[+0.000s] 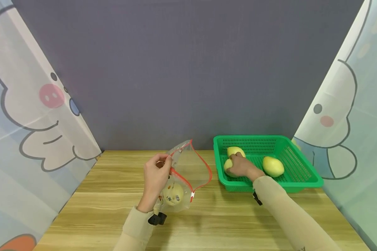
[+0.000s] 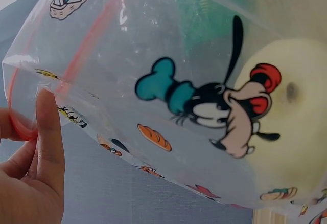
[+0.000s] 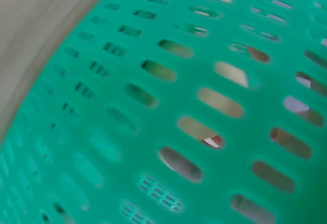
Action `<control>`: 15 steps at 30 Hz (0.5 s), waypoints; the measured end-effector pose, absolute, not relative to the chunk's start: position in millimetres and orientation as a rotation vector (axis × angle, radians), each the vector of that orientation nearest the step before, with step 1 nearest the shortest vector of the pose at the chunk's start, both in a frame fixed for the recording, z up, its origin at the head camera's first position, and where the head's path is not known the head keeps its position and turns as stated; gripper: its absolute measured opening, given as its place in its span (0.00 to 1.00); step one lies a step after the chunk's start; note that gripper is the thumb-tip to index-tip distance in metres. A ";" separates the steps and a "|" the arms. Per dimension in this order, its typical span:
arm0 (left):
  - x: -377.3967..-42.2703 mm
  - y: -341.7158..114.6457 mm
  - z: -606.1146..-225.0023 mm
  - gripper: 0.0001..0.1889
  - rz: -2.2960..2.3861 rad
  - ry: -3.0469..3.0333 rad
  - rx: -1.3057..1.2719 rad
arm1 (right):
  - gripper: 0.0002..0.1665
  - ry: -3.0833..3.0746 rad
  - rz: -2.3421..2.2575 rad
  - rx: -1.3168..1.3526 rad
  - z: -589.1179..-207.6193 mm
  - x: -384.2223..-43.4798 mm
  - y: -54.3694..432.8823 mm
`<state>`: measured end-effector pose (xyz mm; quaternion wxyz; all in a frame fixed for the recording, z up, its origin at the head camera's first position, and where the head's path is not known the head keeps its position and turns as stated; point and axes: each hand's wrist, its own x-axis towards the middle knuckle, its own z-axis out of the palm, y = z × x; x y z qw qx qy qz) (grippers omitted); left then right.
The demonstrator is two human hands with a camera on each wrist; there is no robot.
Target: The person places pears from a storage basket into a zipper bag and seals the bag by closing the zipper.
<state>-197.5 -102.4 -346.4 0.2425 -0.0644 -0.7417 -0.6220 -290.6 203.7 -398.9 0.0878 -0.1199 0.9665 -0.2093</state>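
My left hand point(image 1: 156, 176) pinches the red-edged mouth of a clear zip bag point(image 1: 194, 167) between thumb and fingers. Cartoon prints cover the bag, and its mouth gapes toward the right. A round, pale yellow fruit point(image 1: 173, 194) lies inside at the bottom; the left wrist view shows the same fruit point(image 2: 291, 127) through the plastic, with a dark spot on it. Inside a green basket, my right hand point(image 1: 241, 165) grips a yellow fruit point(image 1: 228, 165) near the left wall, its fingers partly covering it. The right wrist view is filled by the basket's slotted wall point(image 3: 148, 147).
The green basket point(image 1: 304, 181) stands at the right of the wooden table point(image 1: 97, 205). It also holds a yellow fruit point(image 1: 273, 166) toward the right and another yellow fruit point(image 1: 234, 151) just behind my right hand. A dark grey panel point(image 1: 163, 76) rises behind the table, with printed curtains on both sides.
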 end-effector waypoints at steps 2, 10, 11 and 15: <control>-197.3 -102.8 -347.2 0.06 -1.687 -2.030 -0.176 | 0.40 2.835 -0.638 -0.369 -401.0 -289.0 204.1; -196.4 -103.3 -347.4 0.06 -1.685 -2.027 -0.173 | 0.36 2.725 -0.614 -0.439 -403.0 -284.8 206.1; -196.1 -103.1 -347.2 0.06 -1.685 -2.027 -0.173 | 0.35 2.717 -0.604 -0.442 -403.0 -284.5 206.3; -195.9 -102.8 -346.9 0.05 -1.690 -2.028 -0.170 | 0.33 2.692 -0.593 -0.429 -403.5 -284.5 207.8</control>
